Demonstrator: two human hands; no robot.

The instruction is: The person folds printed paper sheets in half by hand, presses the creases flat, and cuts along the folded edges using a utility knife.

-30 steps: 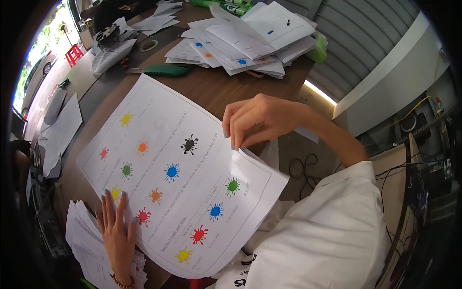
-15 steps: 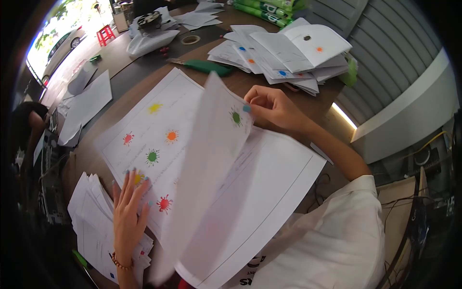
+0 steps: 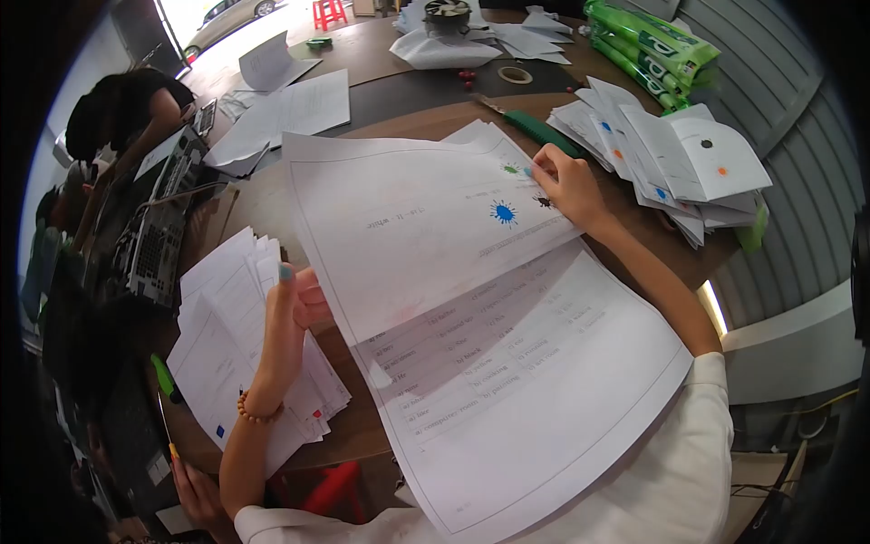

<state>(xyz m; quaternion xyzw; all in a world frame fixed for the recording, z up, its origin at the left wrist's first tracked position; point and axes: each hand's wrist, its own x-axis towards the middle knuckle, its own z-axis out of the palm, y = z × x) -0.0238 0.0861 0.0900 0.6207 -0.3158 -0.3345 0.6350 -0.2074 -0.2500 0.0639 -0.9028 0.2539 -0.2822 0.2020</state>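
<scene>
My right hand [image 3: 569, 186] pinches the upper right edge of a large printed sheet [image 3: 408, 263]. The raised part shows blue, green and dark splat marks; below it lies a page with rows of printed text [image 3: 507, 390]. By the left edge of the raised sheet, my left hand [image 3: 292, 313] has its thumb up and apart from the fingers. Its fingers bend toward that edge, and their tips are partly hidden. A pile of printed papers [image 3: 227, 335] lies beside and under my left forearm.
A stack of folded papers [image 3: 671, 154] lies at the right, near green packets [image 3: 652, 54]. A green-handled cutter [image 3: 542, 134] and tape roll [image 3: 515, 75] are further back. At the left are computer parts [image 3: 159, 236], a bent-over person [image 3: 127, 113] and another person's hand [image 3: 195, 490].
The large sheet has been lifted and turned, hiding most of the splat marks. My left hand has come off the page to its left edge. The camera view has shifted left.
</scene>
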